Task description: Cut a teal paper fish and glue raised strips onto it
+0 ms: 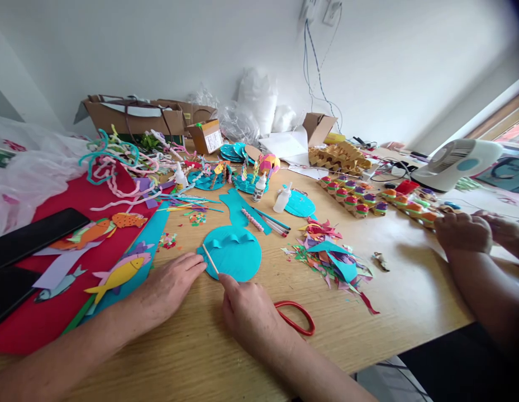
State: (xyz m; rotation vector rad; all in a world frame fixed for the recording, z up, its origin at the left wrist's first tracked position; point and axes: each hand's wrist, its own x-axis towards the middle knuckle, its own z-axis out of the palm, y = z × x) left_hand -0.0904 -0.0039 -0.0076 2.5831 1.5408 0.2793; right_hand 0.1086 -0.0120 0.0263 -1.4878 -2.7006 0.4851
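Observation:
A round blue paper disc (238, 262) lies on the table before me, with a row of small looped blue paper strips (232, 241) standing across its upper half. My right hand (246, 307) is closed around a thin pale stick (209, 258), which slants over the disc's left side. At the disc's left edge, my left hand (175, 285) has its fingers together and grips the rim; its thumb is hidden. Red-handled scissors (299, 318) lie partly under my right wrist. Just beyond the disc are a pink-and-white twisted stick (253, 220) and several pencils (274, 223).
Paper scraps (334, 254) are heaped to the right. White glue bottles (260, 187) stand farther back. Paper fish (120, 273) and a black phone (37, 237) lie on red paper at left. Another person's hands (464, 231) are beside painted egg cartons (355, 195) at right.

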